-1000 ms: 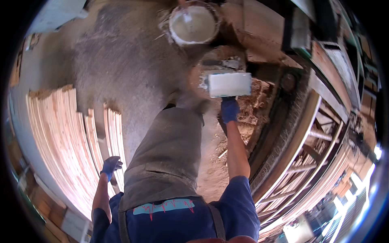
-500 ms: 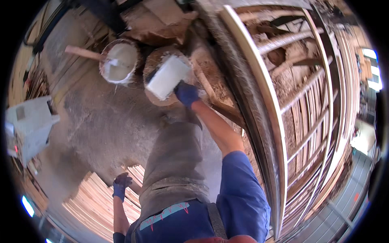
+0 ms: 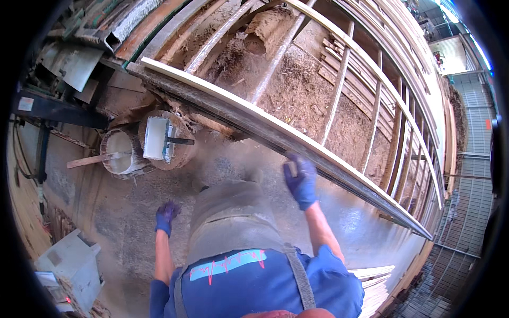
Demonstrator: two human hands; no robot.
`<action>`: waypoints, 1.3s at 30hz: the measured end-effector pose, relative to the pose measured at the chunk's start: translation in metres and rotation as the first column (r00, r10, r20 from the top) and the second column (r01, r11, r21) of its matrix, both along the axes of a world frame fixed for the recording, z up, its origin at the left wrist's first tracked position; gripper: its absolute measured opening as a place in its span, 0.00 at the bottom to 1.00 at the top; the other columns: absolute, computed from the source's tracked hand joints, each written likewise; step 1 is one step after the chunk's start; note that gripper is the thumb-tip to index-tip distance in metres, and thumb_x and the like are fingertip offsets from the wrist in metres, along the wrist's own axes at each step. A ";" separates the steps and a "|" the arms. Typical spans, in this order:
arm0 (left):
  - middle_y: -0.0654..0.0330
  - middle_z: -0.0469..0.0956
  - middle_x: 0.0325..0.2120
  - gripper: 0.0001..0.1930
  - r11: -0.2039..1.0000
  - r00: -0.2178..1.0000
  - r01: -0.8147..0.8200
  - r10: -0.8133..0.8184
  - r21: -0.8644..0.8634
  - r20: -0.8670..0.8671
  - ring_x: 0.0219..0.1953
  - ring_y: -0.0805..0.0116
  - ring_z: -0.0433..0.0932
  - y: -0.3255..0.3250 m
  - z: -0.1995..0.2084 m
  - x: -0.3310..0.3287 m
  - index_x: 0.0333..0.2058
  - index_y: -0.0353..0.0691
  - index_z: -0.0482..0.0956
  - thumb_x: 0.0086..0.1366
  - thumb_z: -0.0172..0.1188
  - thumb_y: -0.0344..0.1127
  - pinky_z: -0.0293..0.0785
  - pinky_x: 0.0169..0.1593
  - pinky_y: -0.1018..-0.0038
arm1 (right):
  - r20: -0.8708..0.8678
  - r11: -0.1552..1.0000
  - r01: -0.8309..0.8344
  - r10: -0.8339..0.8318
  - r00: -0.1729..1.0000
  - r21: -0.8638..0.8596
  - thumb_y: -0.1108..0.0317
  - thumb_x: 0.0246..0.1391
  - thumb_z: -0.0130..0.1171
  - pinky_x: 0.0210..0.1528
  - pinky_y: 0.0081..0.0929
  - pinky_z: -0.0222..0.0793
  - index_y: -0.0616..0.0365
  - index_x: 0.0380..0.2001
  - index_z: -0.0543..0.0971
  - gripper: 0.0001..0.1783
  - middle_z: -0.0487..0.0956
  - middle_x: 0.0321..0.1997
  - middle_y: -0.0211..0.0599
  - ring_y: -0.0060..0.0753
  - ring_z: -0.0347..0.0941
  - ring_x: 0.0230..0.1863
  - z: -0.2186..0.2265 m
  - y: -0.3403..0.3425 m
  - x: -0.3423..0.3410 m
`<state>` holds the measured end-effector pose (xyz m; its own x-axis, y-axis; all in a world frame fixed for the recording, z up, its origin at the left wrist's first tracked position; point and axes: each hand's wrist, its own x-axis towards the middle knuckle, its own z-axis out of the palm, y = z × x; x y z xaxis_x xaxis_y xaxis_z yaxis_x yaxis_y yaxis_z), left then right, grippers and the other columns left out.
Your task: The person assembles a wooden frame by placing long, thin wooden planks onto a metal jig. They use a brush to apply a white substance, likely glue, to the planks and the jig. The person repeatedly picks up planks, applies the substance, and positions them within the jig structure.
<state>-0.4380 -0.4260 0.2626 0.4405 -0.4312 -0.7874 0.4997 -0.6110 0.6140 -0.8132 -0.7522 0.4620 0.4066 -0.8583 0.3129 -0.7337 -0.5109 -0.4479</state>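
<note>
Both hands wear blue-purple gloves. My right hand (image 3: 301,183) is held near the long pale wood strip (image 3: 254,108), its fingers apart with nothing in them. Low beside my left leg hangs my left hand (image 3: 167,216), fingers loosely spread and holding nothing. Ahead on the left, a white rectangular block-like tool (image 3: 155,139) with a dark handle (image 3: 181,141) rests on a round, crusted stand (image 3: 183,151). Beside it stands a bucket (image 3: 142,170) of whitish paste, with a wooden stick (image 3: 87,161) jutting out to the left.
A slanting rack (image 3: 273,69) of metal crossbars runs from the upper left to the right, with sawdust (image 3: 289,93) and boards beneath. A pale boxy machine part (image 3: 71,270) stands at lower left. Pale planks (image 3: 374,286) lie at lower right. Dark machinery (image 3: 58,110) occupies the upper left.
My right hand has left the white tool, which now rests on the stand with its handle free. The view has turned right; the rack now crosses ahead of me.
</note>
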 end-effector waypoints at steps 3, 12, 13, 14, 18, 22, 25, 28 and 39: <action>0.52 0.81 0.43 0.21 0.957 0.983 0.182 -0.177 -0.227 0.045 0.42 0.59 0.82 -0.087 0.049 -0.027 0.51 0.37 0.76 0.67 0.57 0.47 0.78 0.45 0.64 | -0.045 0.988 0.131 -0.135 0.990 -0.084 0.66 0.49 0.62 0.39 0.43 0.71 0.54 0.39 0.80 0.12 0.80 0.34 0.44 0.50 0.76 0.36 0.004 -0.025 -0.064; 0.55 0.80 0.45 0.17 0.708 0.902 0.433 -0.331 -0.559 0.279 0.42 0.62 0.81 -0.309 0.195 -0.169 0.51 0.35 0.75 0.70 0.54 0.40 0.80 0.46 0.68 | 0.255 1.000 0.021 -0.016 0.967 -0.016 0.70 0.51 0.61 0.43 0.39 0.73 0.54 0.41 0.80 0.12 0.81 0.37 0.43 0.47 0.78 0.39 0.013 -0.078 -0.121; 0.56 0.80 0.44 0.17 0.705 0.908 0.420 -0.322 -0.571 0.269 0.42 0.62 0.81 -0.328 0.197 -0.181 0.50 0.35 0.76 0.70 0.54 0.40 0.80 0.46 0.68 | 0.292 0.999 0.039 -0.046 0.955 0.027 0.70 0.51 0.61 0.44 0.38 0.73 0.54 0.41 0.81 0.12 0.82 0.39 0.43 0.47 0.78 0.40 0.016 -0.073 -0.137; 0.56 0.80 0.43 0.15 0.750 0.923 0.384 -0.286 -0.539 0.259 0.41 0.63 0.81 -0.343 0.196 -0.181 0.48 0.35 0.76 0.69 0.54 0.40 0.79 0.45 0.69 | 0.295 0.984 0.086 -0.129 0.947 0.155 0.69 0.53 0.61 0.47 0.36 0.73 0.55 0.42 0.81 0.12 0.81 0.41 0.45 0.46 0.79 0.42 0.016 -0.069 -0.154; 0.54 0.72 0.56 0.23 0.560 0.721 0.686 -0.436 -0.465 0.539 0.52 0.58 0.77 -0.374 0.102 -0.058 0.64 0.40 0.60 0.71 0.43 0.34 0.75 0.55 0.60 | 0.529 0.866 0.236 -0.463 0.711 0.441 0.69 0.60 0.57 0.45 0.26 0.73 0.57 0.44 0.80 0.10 0.82 0.39 0.35 0.26 0.78 0.40 0.002 -0.060 -0.225; 0.53 0.55 0.66 0.35 0.940 0.939 -0.144 0.032 -0.310 -0.341 0.67 0.48 0.57 -0.446 0.145 -0.086 0.67 0.40 0.50 0.69 0.50 0.51 0.51 0.70 0.56 | 0.493 0.614 0.327 -0.781 0.383 0.718 0.66 0.62 0.54 0.33 0.20 0.71 0.59 0.48 0.77 0.14 0.81 0.36 0.33 0.20 0.76 0.31 0.013 -0.033 -0.296; 0.59 0.79 0.36 0.27 0.893 0.940 0.016 -0.167 -0.449 -0.299 0.33 0.72 0.78 -0.468 0.119 -0.069 0.46 0.44 0.75 0.61 0.57 0.62 0.77 0.35 0.79 | 0.555 0.541 0.394 -0.827 0.088 0.743 0.62 0.63 0.54 0.30 0.20 0.72 0.57 0.49 0.76 0.15 0.80 0.35 0.33 0.21 0.75 0.29 0.000 -0.022 -0.360; 0.63 0.82 0.30 0.29 0.753 0.743 0.309 -0.572 -0.581 -0.347 0.28 0.71 0.78 -0.496 0.156 -0.060 0.42 0.44 0.78 0.60 0.56 0.66 0.77 0.36 0.76 | 0.502 0.390 0.438 -0.847 -0.176 0.810 0.51 0.64 0.53 0.34 0.26 0.76 0.56 0.47 0.75 0.20 0.81 0.39 0.41 0.27 0.78 0.31 -0.008 -0.004 -0.417; 0.54 0.63 0.64 0.37 0.786 0.994 -0.106 0.109 -0.609 -0.033 0.64 0.59 0.63 -0.559 0.209 -0.068 0.65 0.41 0.62 0.65 0.54 0.59 0.51 0.69 0.66 | 0.816 0.582 0.589 -0.269 -0.512 0.561 0.53 0.61 0.58 0.45 0.33 0.74 0.65 0.50 0.73 0.26 0.78 0.44 0.40 0.35 0.76 0.42 -0.036 -0.120 -0.566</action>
<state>-0.5057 -0.9850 0.4718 0.5152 -0.7702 -0.3761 0.5364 -0.0525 0.8423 -1.3788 -0.8720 0.4262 -0.9093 -0.3683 -0.1935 0.3549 -0.4438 -0.8228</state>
